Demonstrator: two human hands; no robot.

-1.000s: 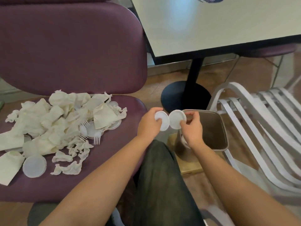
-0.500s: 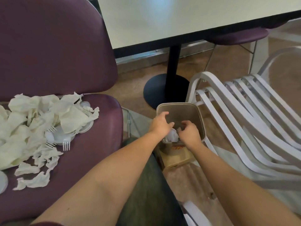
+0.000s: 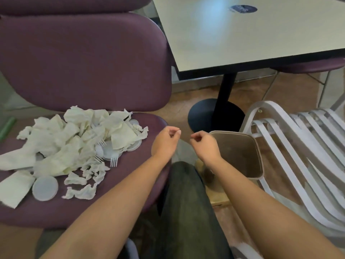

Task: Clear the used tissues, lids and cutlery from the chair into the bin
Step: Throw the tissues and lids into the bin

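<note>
My left hand [image 3: 165, 142] and right hand [image 3: 204, 144] hang side by side with fingers loosely curled, holding nothing, the brown bin [image 3: 240, 156] just at my right hand's three o'clock and the tissues [image 3: 74, 139], lids [image 3: 44, 187] and forks [image 3: 113, 161] heaped on the purple chair [image 3: 130, 184] at nine o'clock.

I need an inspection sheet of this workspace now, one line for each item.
Surface: purple chair seat, litter on its left part.
Job's things: crumpled tissues, plastic forks, round lid, brown bin on floor.
Clutter: green object at left edge, unclear.
Grips: left hand and right hand hold nothing, fingers loosely curled.
Cables: nothing seen.
Surroundings: table, white slatted chair.
</note>
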